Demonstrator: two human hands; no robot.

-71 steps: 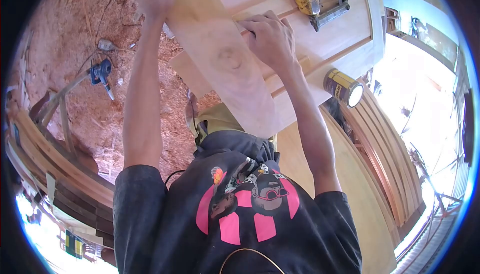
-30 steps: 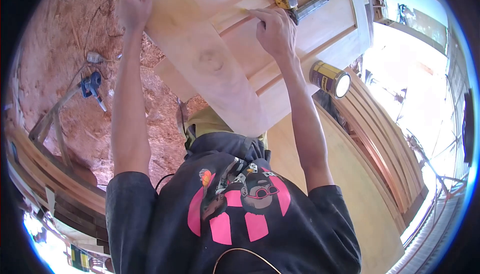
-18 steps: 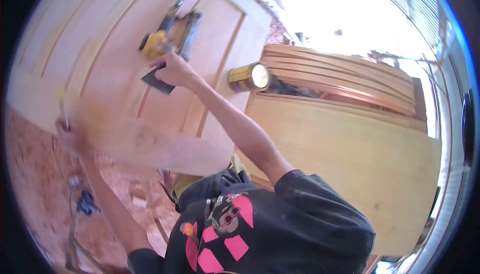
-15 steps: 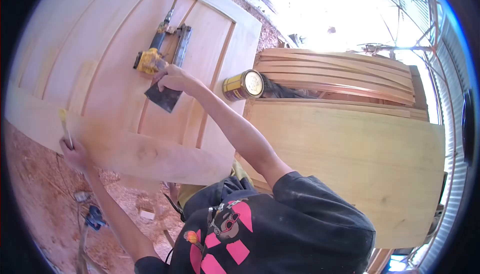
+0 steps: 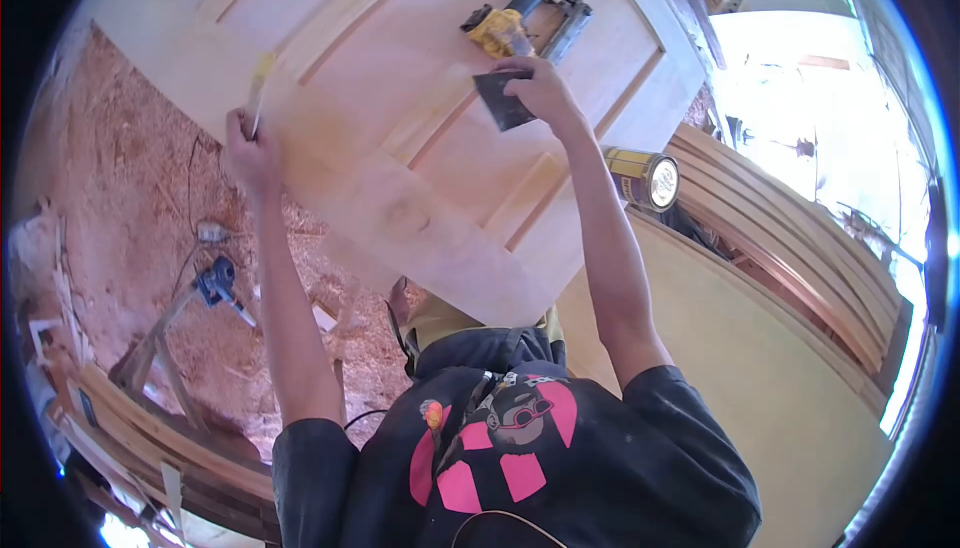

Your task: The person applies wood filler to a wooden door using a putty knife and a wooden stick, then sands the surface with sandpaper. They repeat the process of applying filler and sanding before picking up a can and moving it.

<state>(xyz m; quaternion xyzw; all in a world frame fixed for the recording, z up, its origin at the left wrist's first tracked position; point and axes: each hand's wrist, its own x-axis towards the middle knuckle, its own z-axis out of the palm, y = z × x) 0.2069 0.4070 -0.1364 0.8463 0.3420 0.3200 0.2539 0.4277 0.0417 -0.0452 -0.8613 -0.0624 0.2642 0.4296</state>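
Head view: a pale wooden door panel with raised strips (image 5: 420, 138) fills the upper middle of the frame, above a sawdust-strewn floor (image 5: 140, 208). The right hand (image 5: 548, 88), at top centre, has its fingers closed on a dark, flat, square sheet (image 5: 497, 103). It pinches the sheet's upper edge against the panel, just below a yellow nail gun (image 5: 498, 30). The left hand (image 5: 248, 148), at upper left, is curled tight round a thin stick with a yellowish tip (image 5: 259, 83) at the panel's edge. A gold tin can with a pale lid (image 5: 640, 178) sits right of the panel, near the right forearm.

The sheet would likely work best laid flat, with even pressure along the grain and kept clear of the nail gun.

Both arms reach almost straight up the frame, and the right wrist is slightly bent.
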